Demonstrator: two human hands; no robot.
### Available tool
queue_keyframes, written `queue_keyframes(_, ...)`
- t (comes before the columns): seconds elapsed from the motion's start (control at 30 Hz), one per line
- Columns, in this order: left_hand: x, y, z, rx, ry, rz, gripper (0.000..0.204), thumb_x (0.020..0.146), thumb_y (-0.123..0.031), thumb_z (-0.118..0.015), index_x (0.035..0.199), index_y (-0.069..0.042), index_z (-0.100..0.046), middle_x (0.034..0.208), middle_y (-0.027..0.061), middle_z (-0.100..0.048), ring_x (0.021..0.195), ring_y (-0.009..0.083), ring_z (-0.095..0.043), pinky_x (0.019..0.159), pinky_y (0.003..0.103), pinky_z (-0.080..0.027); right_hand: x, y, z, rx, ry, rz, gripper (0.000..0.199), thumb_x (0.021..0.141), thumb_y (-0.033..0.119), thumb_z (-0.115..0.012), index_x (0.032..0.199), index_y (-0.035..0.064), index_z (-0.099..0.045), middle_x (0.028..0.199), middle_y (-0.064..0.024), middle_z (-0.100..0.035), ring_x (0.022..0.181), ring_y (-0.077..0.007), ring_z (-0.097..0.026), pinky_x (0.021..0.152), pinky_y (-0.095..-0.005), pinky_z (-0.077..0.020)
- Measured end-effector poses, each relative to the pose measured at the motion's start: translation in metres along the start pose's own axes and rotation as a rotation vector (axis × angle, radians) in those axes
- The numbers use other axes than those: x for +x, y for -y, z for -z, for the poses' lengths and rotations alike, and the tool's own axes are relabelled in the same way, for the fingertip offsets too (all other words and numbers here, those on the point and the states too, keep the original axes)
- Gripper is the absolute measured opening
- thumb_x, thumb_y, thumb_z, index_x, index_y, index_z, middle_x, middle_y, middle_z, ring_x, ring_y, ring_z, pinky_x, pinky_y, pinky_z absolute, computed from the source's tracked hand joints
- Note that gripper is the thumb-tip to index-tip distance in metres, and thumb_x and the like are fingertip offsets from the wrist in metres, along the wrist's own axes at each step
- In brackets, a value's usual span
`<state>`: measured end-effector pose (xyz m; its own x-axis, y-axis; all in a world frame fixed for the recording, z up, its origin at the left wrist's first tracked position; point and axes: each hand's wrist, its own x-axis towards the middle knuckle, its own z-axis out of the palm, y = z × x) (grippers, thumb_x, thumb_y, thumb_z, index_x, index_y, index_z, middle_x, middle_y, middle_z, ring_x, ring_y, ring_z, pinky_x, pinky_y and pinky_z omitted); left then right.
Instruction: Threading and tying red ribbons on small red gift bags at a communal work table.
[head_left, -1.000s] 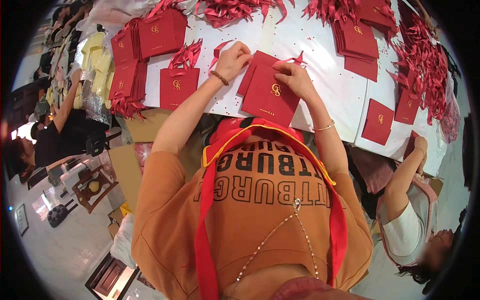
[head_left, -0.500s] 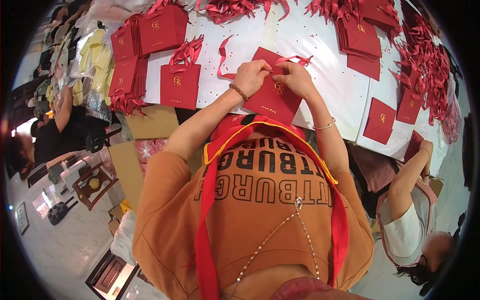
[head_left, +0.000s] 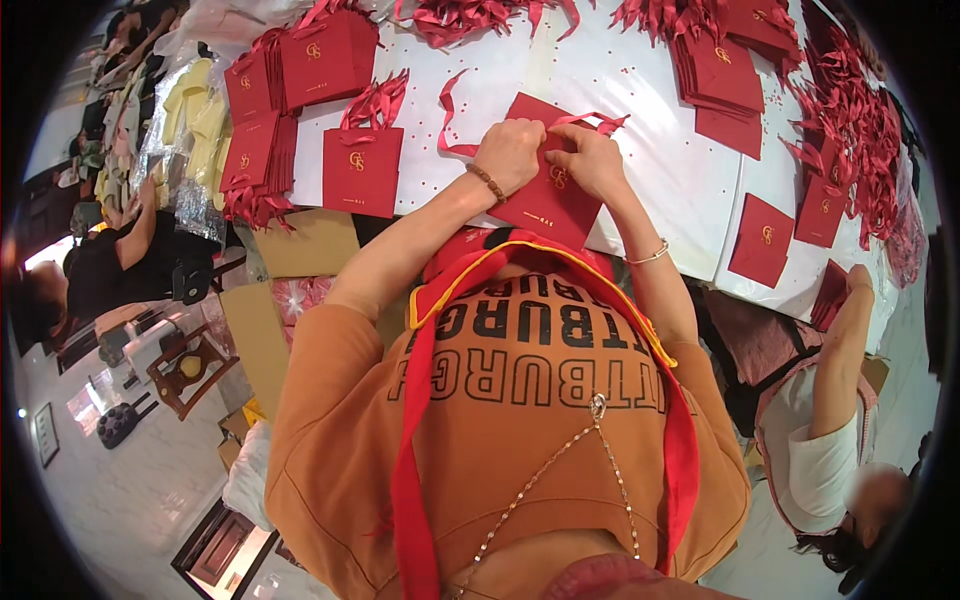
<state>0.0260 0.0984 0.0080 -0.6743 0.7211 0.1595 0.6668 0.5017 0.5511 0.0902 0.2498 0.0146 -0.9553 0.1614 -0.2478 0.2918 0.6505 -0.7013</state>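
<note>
A flat dark red paper gift bag with a gold emblem lies on the white table in front of me. My left hand and my right hand both grip the bag near its top edge. A red ribbon handle sticks out of the bag's top beside my right hand, and another red ribbon curls away left of my left hand. My left wrist has a bead bracelet and my right wrist a thin bangle.
A finished red bag with ribbon handles lies to the left, with stacks of red bags beyond it. More flat bags and loose ribbons cover the right side. Another person reaches to the table at right. Cardboard sits below the table edge.
My left hand has moved right from the ribbon area onto the bag, close to my right hand. The bag has shifted slightly toward me.
</note>
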Motion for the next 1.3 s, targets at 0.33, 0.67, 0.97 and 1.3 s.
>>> queue_keyframes(0.33,0.009,-0.016,0.005,0.296,0.127,-0.080,0.012,0.068,-0.007,-0.058,0.080,-0.003,-0.057,0.071,0.0131,-0.060,0.070,0.0301,-0.060,0.065,0.041,-0.047,-0.006,0.011,-0.004,0.008,-0.081,0.050,0.024,0.076,0.027,-0.063,0.097,0.0155,-0.066,0.071,-0.0111,-0.065,0.066,-0.0293,-0.062,0.064,-0.0389,-0.0458)
queue_keyframes(0.67,0.015,0.018,0.018,-0.276,0.243,0.328,0.023,0.071,-0.016,-0.070,0.090,-0.005,-0.063,0.070,0.0075,-0.065,0.060,0.0144,-0.062,0.056,0.028,-0.047,-0.013,0.004,-0.002,0.030,-0.130,0.152,0.026,0.077,0.024,-0.066,0.097,0.0093,-0.058,0.084,-0.0085,-0.067,0.074,-0.0273,-0.063,0.067,-0.0394,-0.0441)
queue_keyframes(0.97,0.060,0.028,0.049,-0.132,0.754,0.147,0.036,0.079,-0.034,-0.062,0.058,-0.006,-0.057,0.054,0.0020,-0.048,0.052,0.0141,-0.044,0.051,0.029,-0.033,-0.028,0.025,-0.001,-0.188,-0.247,0.416,0.017,0.077,0.023,-0.066,0.091,0.0144,-0.062,0.072,-0.0020,-0.062,0.072,-0.0189,-0.056,0.074,-0.0354,-0.0319)
queue_keyframes(1.3,0.081,0.038,0.050,-0.419,1.181,0.185,0.038,0.084,-0.030,-0.059,0.055,-0.009,-0.047,0.054,-0.0086,-0.032,0.052,0.0052,-0.027,0.049,0.025,-0.023,-0.029,0.021,0.000,-0.126,-0.278,0.401,0.020,0.076,0.023,-0.067,0.093,0.0136,-0.063,0.072,-0.0015,-0.061,0.073,-0.0176,-0.054,0.077,-0.0343,-0.0314)
